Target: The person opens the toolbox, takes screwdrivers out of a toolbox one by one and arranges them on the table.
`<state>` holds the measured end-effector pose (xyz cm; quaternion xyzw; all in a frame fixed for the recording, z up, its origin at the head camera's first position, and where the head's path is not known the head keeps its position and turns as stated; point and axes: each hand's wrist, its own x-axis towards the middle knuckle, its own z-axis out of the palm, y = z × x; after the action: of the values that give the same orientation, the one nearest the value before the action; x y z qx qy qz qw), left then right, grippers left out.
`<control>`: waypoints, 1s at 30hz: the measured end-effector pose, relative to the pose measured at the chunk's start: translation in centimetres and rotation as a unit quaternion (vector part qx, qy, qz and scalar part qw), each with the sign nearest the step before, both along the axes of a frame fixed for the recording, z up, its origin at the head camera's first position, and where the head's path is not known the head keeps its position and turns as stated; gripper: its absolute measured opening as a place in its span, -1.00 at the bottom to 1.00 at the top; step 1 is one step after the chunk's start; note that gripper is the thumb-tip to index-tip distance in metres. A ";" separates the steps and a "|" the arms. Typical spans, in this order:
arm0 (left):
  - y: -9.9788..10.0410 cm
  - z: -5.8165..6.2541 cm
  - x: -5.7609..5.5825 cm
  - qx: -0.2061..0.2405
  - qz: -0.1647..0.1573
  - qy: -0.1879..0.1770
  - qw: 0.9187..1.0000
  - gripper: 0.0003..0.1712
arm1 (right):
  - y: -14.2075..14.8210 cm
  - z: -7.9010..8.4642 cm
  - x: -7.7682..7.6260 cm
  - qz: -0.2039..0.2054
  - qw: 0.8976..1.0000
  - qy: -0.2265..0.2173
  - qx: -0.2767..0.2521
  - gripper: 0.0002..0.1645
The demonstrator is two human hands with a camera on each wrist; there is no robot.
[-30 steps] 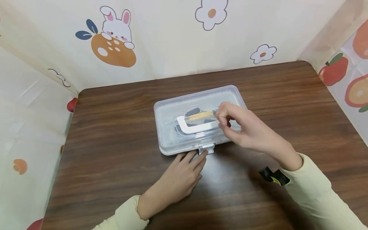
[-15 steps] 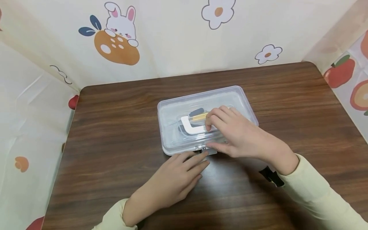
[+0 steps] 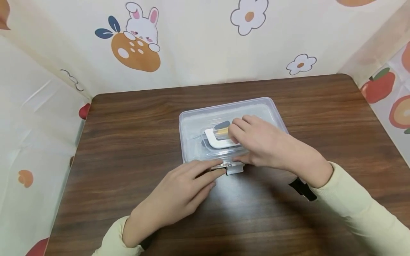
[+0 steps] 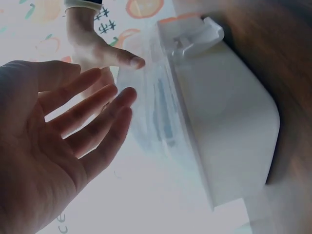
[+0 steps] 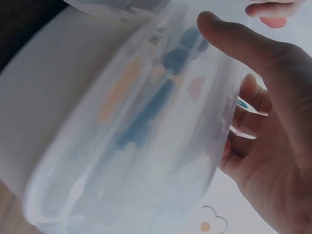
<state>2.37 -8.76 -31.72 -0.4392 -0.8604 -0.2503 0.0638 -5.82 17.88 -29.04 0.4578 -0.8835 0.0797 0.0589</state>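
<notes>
A plastic storage box [image 3: 196, 142] with a clear lid and a white carry handle [image 3: 219, 143] lies on the wooden table. Its front latch [image 3: 235, 168] is flipped outward, and the left wrist view shows that latch [image 4: 200, 39] sticking out from the wall. My left hand [image 3: 179, 190] reaches the front edge beside the latch with fairly straight fingers. Over the lid, partly hiding the handle, is my right hand [image 3: 262, 142]; its fingers are bent, its thumb stretched toward the front rim. Whether these fingers touch the handle is hidden. Blurred dark and orange shapes [image 5: 146, 114] show through the lid.
The brown wooden table [image 3: 134, 135] extends around the box. Behind it stands a wall covering [image 3: 198, 42] printed with a rabbit, fruit and flowers. Similar printed sheets close off the left and right sides.
My right hand has come down from above the handle onto the lid, its thumb moving to the front rim. The left hand has shifted slightly left, its fingertips now beside the flipped-out latch.
</notes>
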 end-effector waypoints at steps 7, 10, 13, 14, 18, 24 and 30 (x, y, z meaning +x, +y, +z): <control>-0.5 0.7 -1.1 0.087 0.025 0.060 0.994 -0.64 | 0.1 2.7 -1.6 -0.027 0.995 -0.093 0.000 -0.34; -0.8 1.0 -1.8 0.120 0.050 0.092 0.987 -0.67 | 0.2 3.9 -2.7 -0.032 0.989 -0.147 -0.007 -0.36; -1.4 1.1 -2.9 0.133 0.078 0.113 0.981 -0.61 | 0.2 5.3 -3.9 -0.058 0.976 -0.208 0.007 -0.38; -1.6 1.2 -3.3 0.132 0.086 0.113 0.981 -0.55 | 0.1 5.7 -4.3 -0.068 0.972 -0.225 0.013 -0.37; -2.6 1.0 -5.2 0.106 0.092 0.072 0.987 -0.13 | 0.1 6.8 -6.1 -0.089 0.956 -0.279 0.026 -0.38; -3.0 0.7 -7.9 0.103 0.062 0.026 0.992 0.09 | 0.2 7.7 -8.3 -0.084 0.936 -0.341 -0.003 -0.36; -3.3 1.2 -10.0 0.153 0.072 0.026 0.985 -0.16 | 0.3 8.3 -9.4 -0.098 0.929 -0.355 -0.021 -0.39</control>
<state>-7.60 -12.02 -30.47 -0.3678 -0.8392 -0.3628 0.1701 -15.25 18.22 -20.73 0.3097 -0.8852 0.2490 -0.2419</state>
